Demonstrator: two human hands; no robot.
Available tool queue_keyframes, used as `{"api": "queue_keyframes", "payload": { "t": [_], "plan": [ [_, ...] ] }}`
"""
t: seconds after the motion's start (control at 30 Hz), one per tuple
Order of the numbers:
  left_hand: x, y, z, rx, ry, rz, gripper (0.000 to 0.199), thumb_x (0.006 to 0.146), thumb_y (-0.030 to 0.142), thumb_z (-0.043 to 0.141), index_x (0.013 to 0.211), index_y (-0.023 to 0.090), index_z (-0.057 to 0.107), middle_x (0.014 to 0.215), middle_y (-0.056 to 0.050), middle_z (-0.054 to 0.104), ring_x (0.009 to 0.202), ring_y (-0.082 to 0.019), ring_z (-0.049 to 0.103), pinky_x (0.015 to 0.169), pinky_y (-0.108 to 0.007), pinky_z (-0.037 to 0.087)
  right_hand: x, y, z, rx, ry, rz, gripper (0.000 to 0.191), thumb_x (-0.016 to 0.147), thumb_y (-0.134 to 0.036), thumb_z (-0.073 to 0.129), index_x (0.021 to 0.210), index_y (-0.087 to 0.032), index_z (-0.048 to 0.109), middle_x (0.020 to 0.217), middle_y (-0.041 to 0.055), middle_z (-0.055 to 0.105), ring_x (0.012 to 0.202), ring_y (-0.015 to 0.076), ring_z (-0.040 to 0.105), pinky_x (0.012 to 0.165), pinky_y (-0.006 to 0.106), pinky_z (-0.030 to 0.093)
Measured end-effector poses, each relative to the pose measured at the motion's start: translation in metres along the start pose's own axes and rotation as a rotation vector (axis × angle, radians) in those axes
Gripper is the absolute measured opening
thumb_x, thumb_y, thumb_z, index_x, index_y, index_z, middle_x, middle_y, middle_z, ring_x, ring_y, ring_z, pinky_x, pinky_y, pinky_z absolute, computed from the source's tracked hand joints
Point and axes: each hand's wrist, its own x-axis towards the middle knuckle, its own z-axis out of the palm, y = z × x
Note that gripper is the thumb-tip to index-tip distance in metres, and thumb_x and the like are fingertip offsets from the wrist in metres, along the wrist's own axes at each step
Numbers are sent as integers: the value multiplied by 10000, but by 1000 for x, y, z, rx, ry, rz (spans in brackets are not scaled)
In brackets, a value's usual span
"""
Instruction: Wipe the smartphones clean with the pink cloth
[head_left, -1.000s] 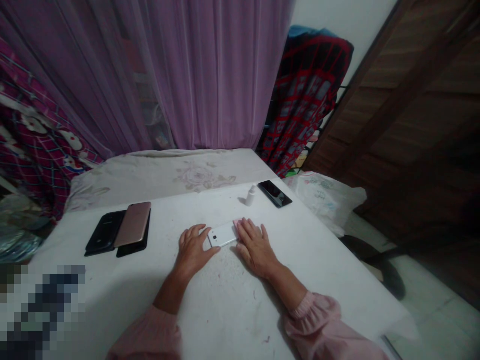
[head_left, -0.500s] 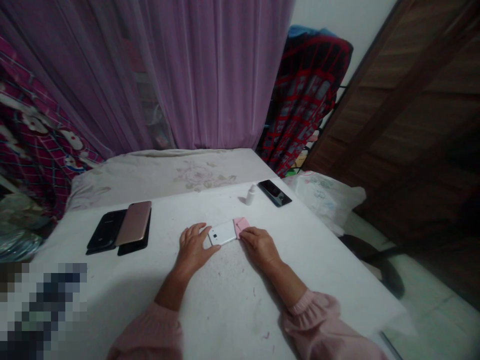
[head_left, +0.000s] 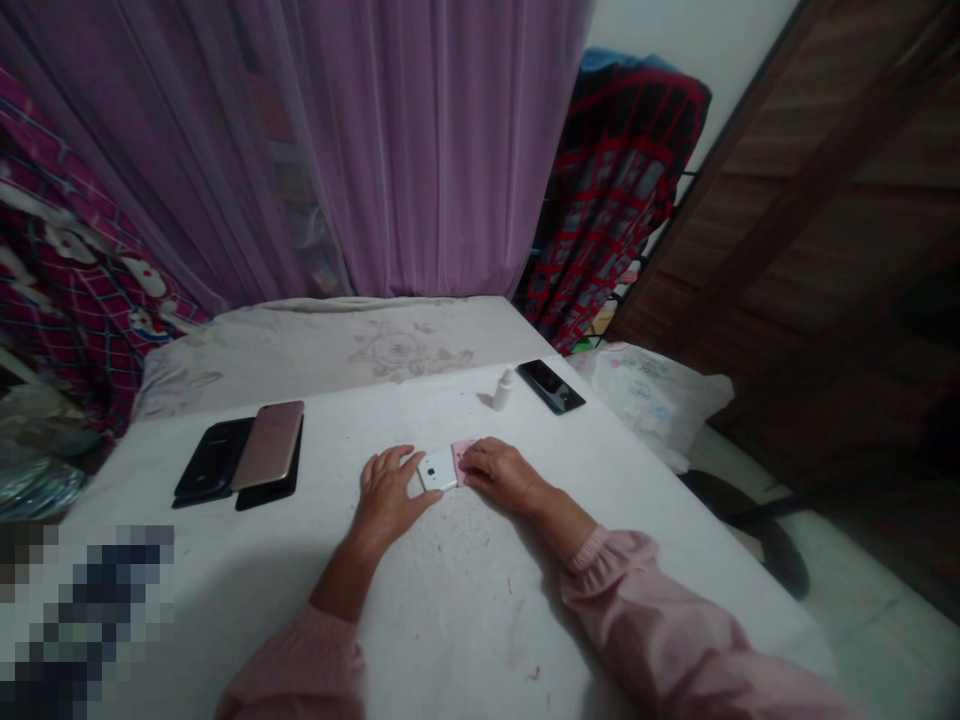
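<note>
The spread left hand [head_left: 386, 490] touches a white smartphone [head_left: 437, 470], the curled right hand [head_left: 499, 472] a pink slip [head_left: 463, 450], with a bottle [head_left: 504, 390] beyond.

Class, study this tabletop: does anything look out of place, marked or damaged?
Yes: the white table covering is dotted with reddish specks and scuffs in front of the white phone, which looks dirty on so pale a surface. A pink piece also sits against the phone's end, under the right hand.
</note>
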Motion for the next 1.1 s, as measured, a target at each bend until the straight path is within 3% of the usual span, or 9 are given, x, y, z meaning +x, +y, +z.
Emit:
{"api": "queue_keyframes", "payload": {
  "t": [0.27, 0.53, 0.67, 0.77, 0.9, 1.0, 1.1],
  "plan": [
    [0, -1, -3, 17, -15, 22, 505, 778, 396, 690, 1249, 244, 589, 1342, -92, 536, 1271, -284, 447, 1113, -483, 231, 12, -16, 15, 54, 14, -34, 145, 861, -219, 630, 981, -167, 692, 943, 75, 682, 920, 186, 587, 845, 310, 461],
    [0, -2, -2, 20, -15, 15, 512, 764, 413, 697, 1241, 264, 583, 1343, -84, 538, 1278, -282, 443, 1120, -487, 221, -14, 28, 2, 42, 127, 26, 155, 856, -232, 641, 981, -201, 727, 1026, 83, 694, 971, 187, 615, 866, 321, 484],
    [0, -1, -3, 10, -13, 10, 509, 762, 407, 694, 1235, 256, 586, 1344, -87, 538, 1276, -281, 445, 1123, -487, 211, -22, 39, -5, 33, 106, 52, 209, 901, -222, 553, 990, -240, 742, 1063, 74, 708, 991, 173, 640, 857, 305, 512],
    [0, -1, -2, -4, 5, 11, 497, 752, 402, 700, 1221, 276, 591, 1340, -71, 544, 1270, -278, 451, 1120, -488, 213, -25, 29, -6, 0, 93, 85, 284, 937, -239, 472, 1082, -268, 715, 1162, 69, 687, 1080, 181, 624, 939, 351, 486],
    [-1, -2, 0, -9, 21, 28, 499, 755, 391, 700, 1222, 259, 585, 1327, -77, 554, 1267, -274, 454, 1120, -491, 213, -29, -2, 7, -175, 87, 224, 426, 954, -313, 440, 1359, -203, 512, 1415, 114, 499, 1339, 279, 412, 1103, 563, 275],
    [-2, -3, 2, -2, 29, 37, 501, 759, 381, 702, 1226, 252, 577, 1324, -82, 555, 1267, -269, 455, 1122, -492, 210, -27, -22, 20, -249, 43, 262, 570, 953, -366, 436, 1455, -111, 350, 1507, 166, 340, 1399, 312, 299, 1122, 590, 203],
    [-2, -3, 2, 0, 45, 47, 484, 764, 391, 701, 1217, 272, 579, 1319, -72, 559, 1262, -265, 460, 1118, -488, 221, -20, -36, 27, -252, 22, 247, 573, 968, -378, 397, 1479, -139, 300, 1516, 159, 320, 1404, 292, 294, 1125, 587, 192]
  ]
}}
